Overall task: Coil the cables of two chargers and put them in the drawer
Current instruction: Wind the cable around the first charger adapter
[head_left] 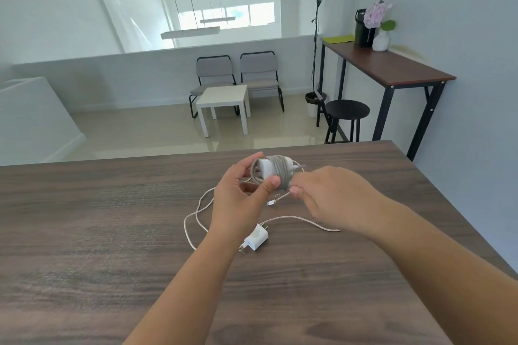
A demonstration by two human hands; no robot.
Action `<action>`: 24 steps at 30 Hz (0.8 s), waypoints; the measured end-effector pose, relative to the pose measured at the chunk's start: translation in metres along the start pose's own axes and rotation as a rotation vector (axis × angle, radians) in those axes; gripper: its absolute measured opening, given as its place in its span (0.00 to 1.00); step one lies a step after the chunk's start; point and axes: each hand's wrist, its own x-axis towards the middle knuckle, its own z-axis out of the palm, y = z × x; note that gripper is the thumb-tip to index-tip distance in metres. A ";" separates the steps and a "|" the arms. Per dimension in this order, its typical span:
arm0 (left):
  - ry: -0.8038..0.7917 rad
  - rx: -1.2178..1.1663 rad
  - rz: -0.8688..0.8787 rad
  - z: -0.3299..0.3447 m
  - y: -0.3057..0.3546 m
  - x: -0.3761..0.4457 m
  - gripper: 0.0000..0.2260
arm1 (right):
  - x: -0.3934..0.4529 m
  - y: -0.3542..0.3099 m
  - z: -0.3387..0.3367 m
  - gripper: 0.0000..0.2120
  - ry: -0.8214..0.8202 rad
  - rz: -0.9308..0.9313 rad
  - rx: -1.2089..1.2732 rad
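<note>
My left hand grips a white charger above the dark wooden table. Its grey cable is wound in several turns around the charger body. My right hand pinches the loose end of that cable, and its small white connector dangles below my fingers. A second white charger lies flat on the table beneath my hands. Its white cable sprawls uncoiled in loops to the left and right. No drawer is in view.
The table's far edge runs just beyond my hands and its right edge slopes down to the lower right. Beyond are a white side table, two grey chairs, a black stool and a tall bar table with a vase.
</note>
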 end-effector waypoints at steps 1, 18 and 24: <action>-0.031 0.099 0.046 -0.002 0.000 0.000 0.20 | 0.001 0.003 -0.004 0.13 -0.022 -0.016 -0.027; -0.575 -0.122 -0.131 -0.034 0.019 0.001 0.19 | 0.009 0.036 -0.013 0.08 0.014 -0.129 0.669; -0.551 -0.323 -0.199 -0.027 0.011 -0.002 0.28 | 0.008 0.029 0.006 0.07 0.185 -0.116 0.951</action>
